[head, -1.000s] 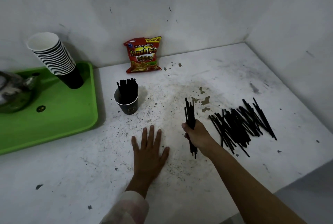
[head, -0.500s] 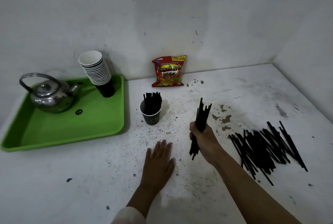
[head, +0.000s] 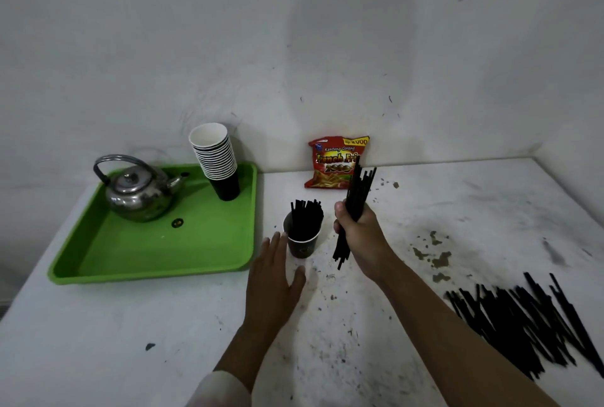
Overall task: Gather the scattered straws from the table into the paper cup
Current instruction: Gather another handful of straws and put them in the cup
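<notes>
The right hand point(head: 358, 233) grips a bundle of straws point(head: 354, 204) just right of the paper cup point(head: 302, 243). The open left hand point(head: 274, 271) should steady the cup while the bundle goes in upright; more loose straws point(head: 529, 325) wait near right.

The paper cup point(head: 302, 240) stands on the table point(head: 474, 210) with straws point(head: 305, 218) in it. Left of the cup lies a tray point(head: 157, 253) bearing a kettle point(head: 139, 192) and a cup stack point(head: 217, 161). Behind the cup, a snack bag point(head: 331, 161) leans at the wall point(head: 294, 46). Just right of the cup is a held bundle point(head: 358, 192); far right and nearer, a loose pile point(head: 523, 321).
</notes>
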